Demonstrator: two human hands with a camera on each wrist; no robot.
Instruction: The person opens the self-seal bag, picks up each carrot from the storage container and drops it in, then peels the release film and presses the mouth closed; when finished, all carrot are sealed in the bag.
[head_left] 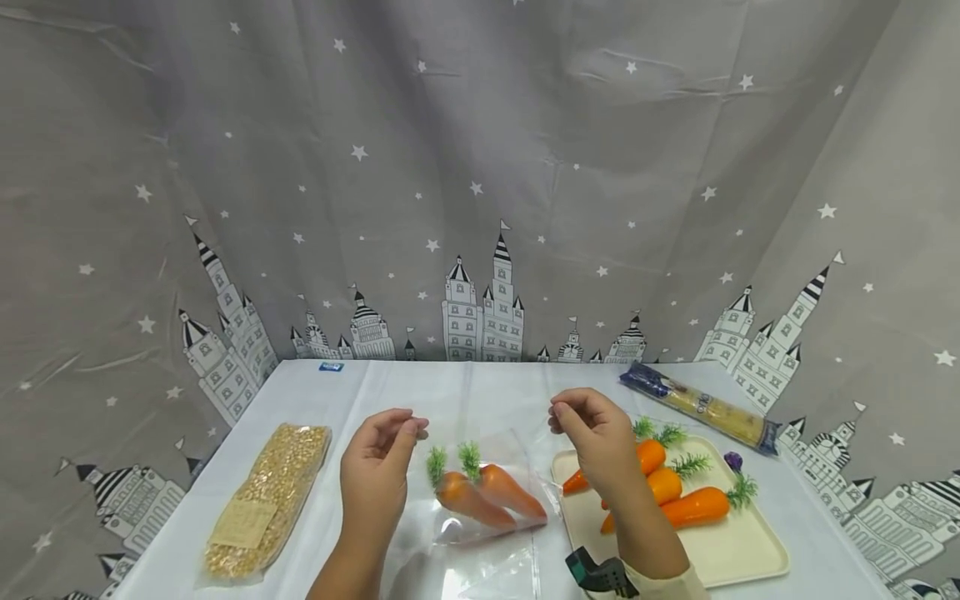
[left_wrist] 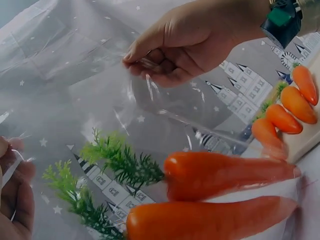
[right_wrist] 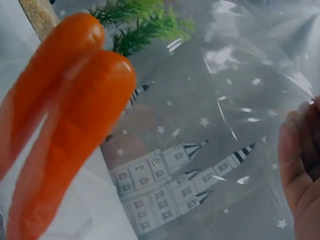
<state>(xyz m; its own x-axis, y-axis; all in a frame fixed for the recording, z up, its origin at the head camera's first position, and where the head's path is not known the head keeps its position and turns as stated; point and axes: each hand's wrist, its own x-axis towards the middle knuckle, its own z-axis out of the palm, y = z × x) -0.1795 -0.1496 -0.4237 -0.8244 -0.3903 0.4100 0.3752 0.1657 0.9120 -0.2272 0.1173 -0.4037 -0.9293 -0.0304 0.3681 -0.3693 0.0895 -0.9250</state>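
Observation:
A clear plastic bag (head_left: 517, 458) stretches between the two hands, with two orange carrots (head_left: 512, 493) with green tops inside it. My left hand (head_left: 375, 467) pinches one side of the bag's upper edge between thumb and fingers. On the other side, my right hand (head_left: 603, 437) pinches the opposite part of that edge, as the left wrist view also shows. The carrots lie low in the bag, tops toward the upper edge; one green top (left_wrist: 125, 162) shows through the film. Several loose carrots (head_left: 697, 507) lie on a cream tray (head_left: 738, 562), partly hidden behind my right forearm.
A bag of yellow kernels (head_left: 281, 467) lies at the left. At the back right is a long pack of pasta (head_left: 705, 408), with a small purple object (head_left: 733, 461) by the tray. A small blue packet (head_left: 331, 367) sits at the table's far edge.

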